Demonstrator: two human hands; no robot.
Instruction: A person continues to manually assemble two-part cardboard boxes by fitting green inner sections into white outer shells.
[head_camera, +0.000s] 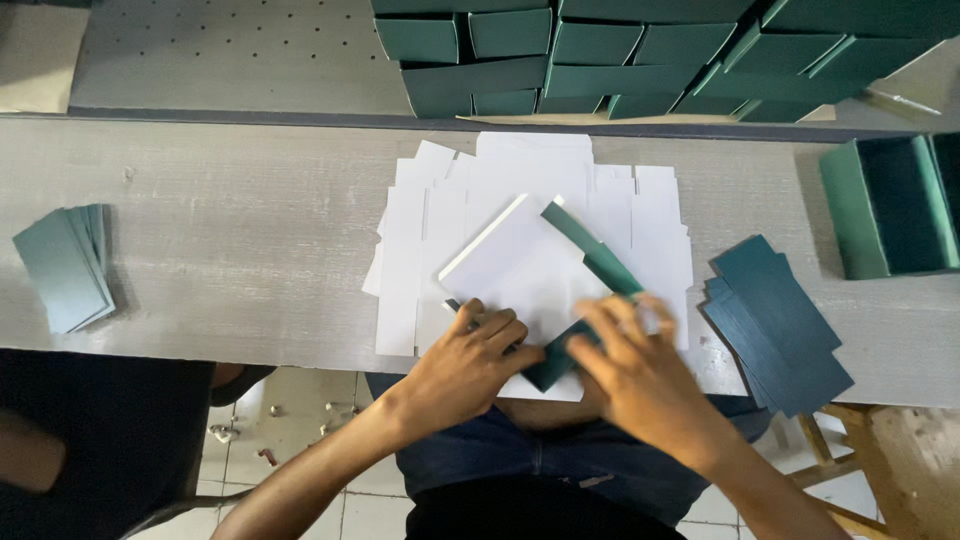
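Far out to the left of your left hand (470, 365), a small fanned stack of pale teal cards (65, 265) lies on the grey wood-grain desk (230, 230), untouched and well apart from the work. Your left hand lies flat, fingers pressed together and bent over the near edge of the half-folded box blank, white inside and dark green outside (530, 265), pinning it down on the pile of flat white die-cut sheets (420, 240) beneath. The blank lies just beyond both hands, turned cornerwise, with one green flap standing up along its right edge.

Your right hand (630, 370), touching the left at the near corner, has its fingers spread over that corner, pinching the green flap against the white panel.

By the look of it, you are mid-fold on a side wall. The next move likely calls for steady pressure from the left hand while the right runs along the crease.

Just to the right of your right hand lies a stack of dark green flat cards (775, 325); further right is an open dark green box tray (885, 205). Beyond both hands, at the back, is a row of finished dark green boxes (640, 50).
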